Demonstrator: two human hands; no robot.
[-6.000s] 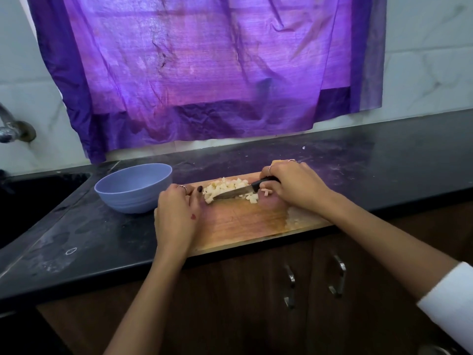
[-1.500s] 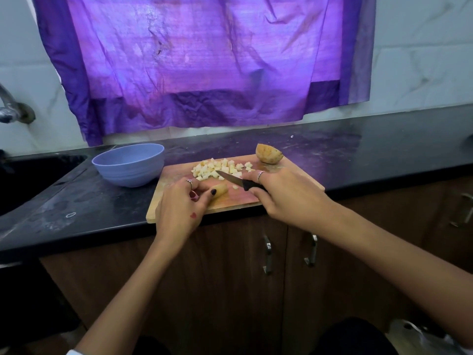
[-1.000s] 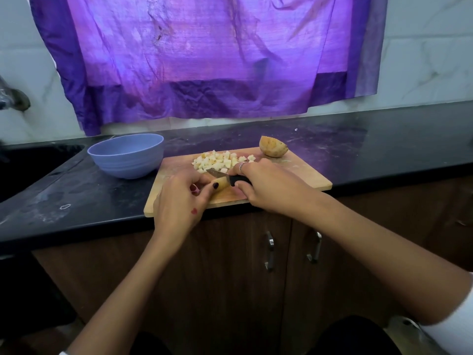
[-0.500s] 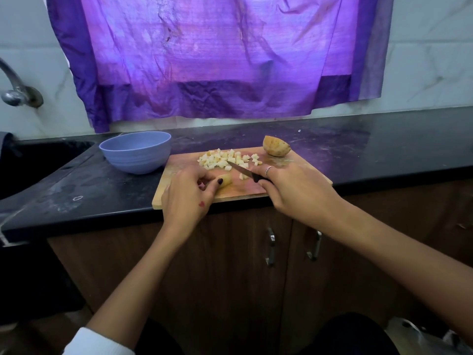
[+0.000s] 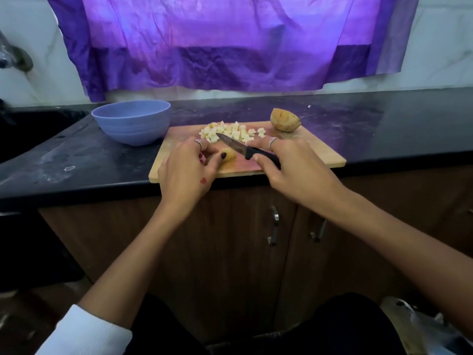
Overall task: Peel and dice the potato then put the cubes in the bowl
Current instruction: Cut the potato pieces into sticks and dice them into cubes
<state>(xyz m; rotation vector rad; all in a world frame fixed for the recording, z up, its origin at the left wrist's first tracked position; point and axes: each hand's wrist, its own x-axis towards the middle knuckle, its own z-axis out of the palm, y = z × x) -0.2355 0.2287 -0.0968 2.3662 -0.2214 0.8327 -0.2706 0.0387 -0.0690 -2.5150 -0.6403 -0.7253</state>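
A wooden cutting board (image 5: 317, 155) lies on the black counter. A pile of pale potato cubes (image 5: 230, 131) sits at its far side. At the board's far right corner rests an unpeeled potato half (image 5: 285, 119). My left hand (image 5: 186, 170) pinches a small potato piece (image 5: 228, 155) against the board. My right hand (image 5: 294, 166) grips the black handle of a knife (image 5: 236, 147), whose blade points left above that piece, toward the cubes. The blue bowl (image 5: 131, 124) stands left of the board; its inside is hidden.
A dark sink (image 5: 30, 131) lies at the far left under a tap (image 5: 12, 57). A purple cloth (image 5: 230, 42) hangs on the wall behind. Cabinet doors with metal handles (image 5: 273, 229) are below the counter edge.
The potato half now lies bare at the board's far right corner. My left hand took a small piece at the near edge, and the knife has been working up and down over it.
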